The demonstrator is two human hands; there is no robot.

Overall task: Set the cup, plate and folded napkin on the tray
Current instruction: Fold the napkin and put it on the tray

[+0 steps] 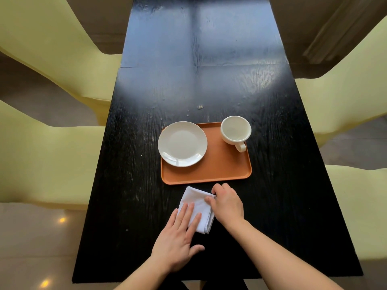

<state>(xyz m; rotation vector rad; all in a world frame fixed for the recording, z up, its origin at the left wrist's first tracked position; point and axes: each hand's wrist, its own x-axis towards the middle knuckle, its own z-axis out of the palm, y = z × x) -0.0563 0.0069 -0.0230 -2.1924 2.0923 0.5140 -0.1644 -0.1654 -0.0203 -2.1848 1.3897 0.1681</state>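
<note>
An orange tray lies on the black table. A white plate rests on the tray's left side, overhanging its left edge. A white cup stands upright on the far right corner, handle toward me. Just in front of the tray, a folded white napkin lies on the table. My left hand lies flat with its fingers spread on the napkin's near left part. My right hand pinches the napkin's far right edge between thumb and fingers.
The black wooden table runs long and narrow away from me. Pale yellow chairs stand on both sides, two on the left and two on the right. A small speck of debris lies beyond the tray.
</note>
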